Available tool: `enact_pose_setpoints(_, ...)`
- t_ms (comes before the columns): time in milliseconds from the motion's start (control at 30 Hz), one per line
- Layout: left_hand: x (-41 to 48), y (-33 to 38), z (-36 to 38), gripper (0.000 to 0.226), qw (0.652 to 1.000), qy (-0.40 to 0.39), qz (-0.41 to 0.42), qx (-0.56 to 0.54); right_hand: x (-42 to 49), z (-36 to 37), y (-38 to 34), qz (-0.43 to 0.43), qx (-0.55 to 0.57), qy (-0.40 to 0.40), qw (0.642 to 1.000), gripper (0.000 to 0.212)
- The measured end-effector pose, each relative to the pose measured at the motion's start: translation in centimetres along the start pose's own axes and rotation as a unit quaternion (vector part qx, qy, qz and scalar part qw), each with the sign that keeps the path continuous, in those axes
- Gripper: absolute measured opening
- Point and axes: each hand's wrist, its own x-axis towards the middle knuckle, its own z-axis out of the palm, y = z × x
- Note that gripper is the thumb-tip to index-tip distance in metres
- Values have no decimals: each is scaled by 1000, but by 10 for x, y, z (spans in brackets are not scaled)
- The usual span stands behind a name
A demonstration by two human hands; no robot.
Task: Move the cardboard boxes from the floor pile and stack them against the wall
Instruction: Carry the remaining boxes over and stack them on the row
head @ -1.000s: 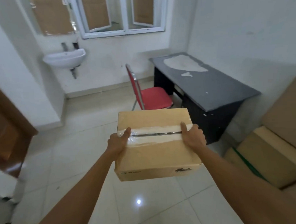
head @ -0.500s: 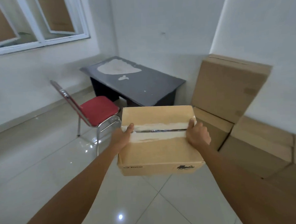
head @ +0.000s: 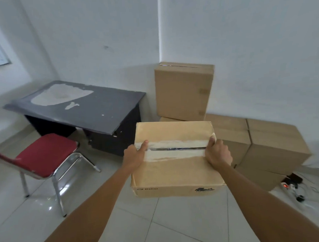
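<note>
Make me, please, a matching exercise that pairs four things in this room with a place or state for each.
Things:
1. chair
2. desk
3. taped box
4. tall box

Places or states:
A. held off the floor by the left hand and right hand
B. stacked highest, against the wall
C. dark top with a pale worn patch
D. red seat, on the floor at the left

Pairs: 1-D, 2-C, 3-A, 4-B.
</note>
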Motion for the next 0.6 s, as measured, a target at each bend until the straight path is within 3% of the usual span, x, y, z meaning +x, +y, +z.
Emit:
enact_pose_setpoints(467, 54, 119, 176, 63, 998, -61, 4, -5, 176, -70, 88, 22, 14, 28, 999, 55)
enact_pose_setpoints(600, 68, 147, 213, 48, 997, -70, -1, -10, 218, -83, 104, 32, 12, 26, 999, 55)
